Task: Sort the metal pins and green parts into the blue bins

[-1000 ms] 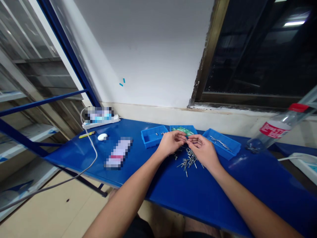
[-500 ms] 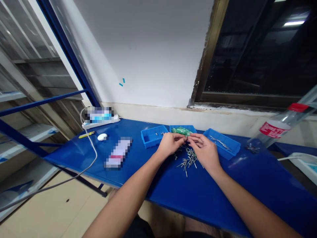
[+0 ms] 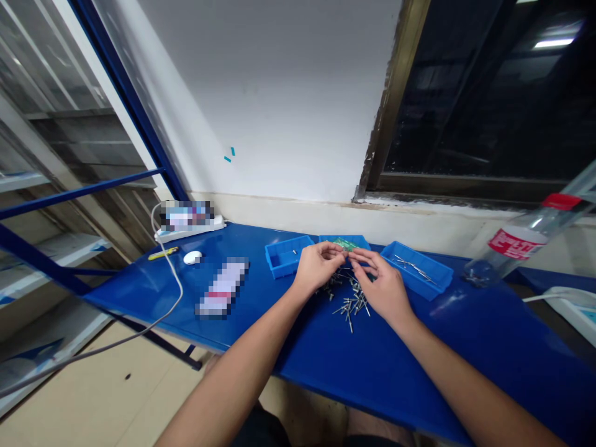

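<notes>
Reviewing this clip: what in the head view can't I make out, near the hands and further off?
In the head view:
Anything pinched between left hand and right hand: too small, screened by the hands themselves.
Metal pin pile: partly behind the hands.
Middle blue tray: near side behind the hands.
Pixelated long item: blurred by mosaic.
White device: cut off by the right edge.

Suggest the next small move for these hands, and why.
Perhaps ease the right hand slightly away from the left hand: their fingertips are close together beside scattered metal pieces, and whether they pinch anything is unclear; a gap might show it.
</notes>
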The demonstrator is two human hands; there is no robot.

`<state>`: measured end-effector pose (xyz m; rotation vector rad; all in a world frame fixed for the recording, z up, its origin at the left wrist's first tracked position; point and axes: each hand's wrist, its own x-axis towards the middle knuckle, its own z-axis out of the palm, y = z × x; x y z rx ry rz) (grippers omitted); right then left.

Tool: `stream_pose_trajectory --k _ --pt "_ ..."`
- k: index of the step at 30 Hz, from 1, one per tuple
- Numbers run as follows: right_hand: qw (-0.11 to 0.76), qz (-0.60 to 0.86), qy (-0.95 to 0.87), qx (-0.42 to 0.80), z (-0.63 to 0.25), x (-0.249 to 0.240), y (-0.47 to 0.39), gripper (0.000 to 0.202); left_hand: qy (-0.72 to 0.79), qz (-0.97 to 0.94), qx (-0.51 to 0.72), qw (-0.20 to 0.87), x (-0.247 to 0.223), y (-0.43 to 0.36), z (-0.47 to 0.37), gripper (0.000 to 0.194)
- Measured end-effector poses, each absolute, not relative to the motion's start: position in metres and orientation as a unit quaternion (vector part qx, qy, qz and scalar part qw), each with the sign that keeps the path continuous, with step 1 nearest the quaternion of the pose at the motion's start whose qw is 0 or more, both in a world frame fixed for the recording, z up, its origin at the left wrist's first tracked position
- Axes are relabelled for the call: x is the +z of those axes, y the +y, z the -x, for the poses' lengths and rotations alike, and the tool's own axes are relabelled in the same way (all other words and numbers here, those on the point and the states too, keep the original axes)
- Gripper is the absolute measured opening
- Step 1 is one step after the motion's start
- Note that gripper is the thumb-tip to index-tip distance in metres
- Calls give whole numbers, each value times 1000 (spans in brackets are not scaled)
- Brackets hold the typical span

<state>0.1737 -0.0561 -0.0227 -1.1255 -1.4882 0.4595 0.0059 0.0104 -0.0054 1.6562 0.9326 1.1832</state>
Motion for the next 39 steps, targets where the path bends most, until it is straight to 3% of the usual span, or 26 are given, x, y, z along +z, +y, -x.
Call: stream_pose_trajectory --k 7,14,17,20,26,33,39 --pt "570 488 -635 182 -176 -27 -52 31 338 -598 518 509 0 13 -6 27" --pt "563 497 -636 178 -176 -25 -53 29 345 -597 523 501 4 9 -7 23" --pt "562 501 -634 177 -176 -26 -53 30 378 -638 519 426 5 11 -2 20" --pt "563 505 -631 173 -177 -28 -51 31 439 -706 495 255 11 11 8 17" --pt "557 509 -633 172 -177 -29 -52 30 571 -738 357 43 26 10 25 16" --pt "487 512 -702 89 -180 -27 -52 16 681 -703 201 -48 21 14 34 27" --pt "382 475 -791 48 -180 -36 -49 8 641 -719 264 -54 17 13 27 22"
